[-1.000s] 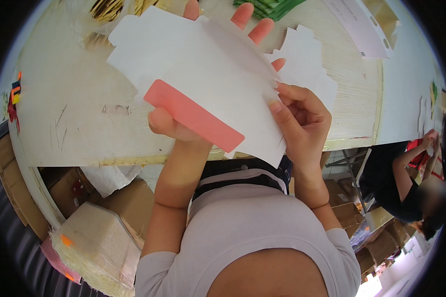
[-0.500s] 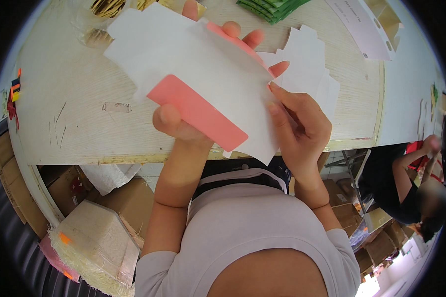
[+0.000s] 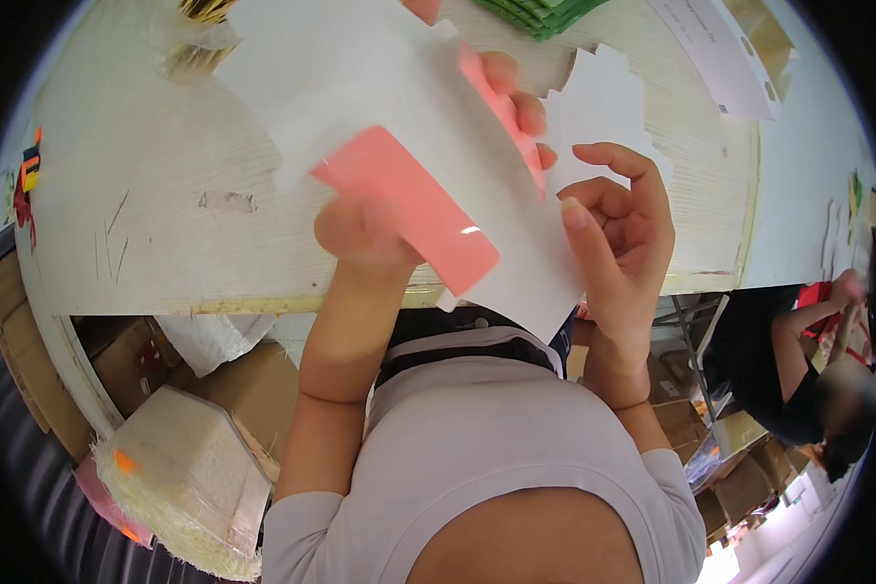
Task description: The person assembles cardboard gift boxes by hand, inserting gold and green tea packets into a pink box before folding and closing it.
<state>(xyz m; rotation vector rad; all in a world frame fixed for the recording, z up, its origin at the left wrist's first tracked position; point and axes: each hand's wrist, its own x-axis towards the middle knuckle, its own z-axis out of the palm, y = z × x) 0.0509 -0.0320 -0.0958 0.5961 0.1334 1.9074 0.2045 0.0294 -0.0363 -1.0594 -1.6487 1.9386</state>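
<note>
A flat box blank (image 3: 438,146) of white card with raised pink flaps is held up over the table. My left hand (image 3: 365,232) grips it from below: the thumb lies by the near pink flap (image 3: 423,209), and fingertips show past the far pink edge. The palm is hidden behind the card. At the blank's right edge is my right hand (image 3: 628,219), thumb and curled fingers apart, with nothing between them. Whether its thumb tip touches the card I cannot tell. More white card blanks (image 3: 608,102) lie on the table beyond.
The pale wooden table (image 3: 165,263) has a worn front edge. Green packets (image 3: 545,15) and gold-coloured strips in clear plastic (image 3: 200,54) lie at the back. A white box (image 3: 715,49) stands back right. Cartons (image 3: 248,389) sit under the table. Another person (image 3: 788,360) is at the far right.
The blank and my left hand have shifted slightly right. My right hand has let go of the card's edge, moved right, and its fingers have spread.
</note>
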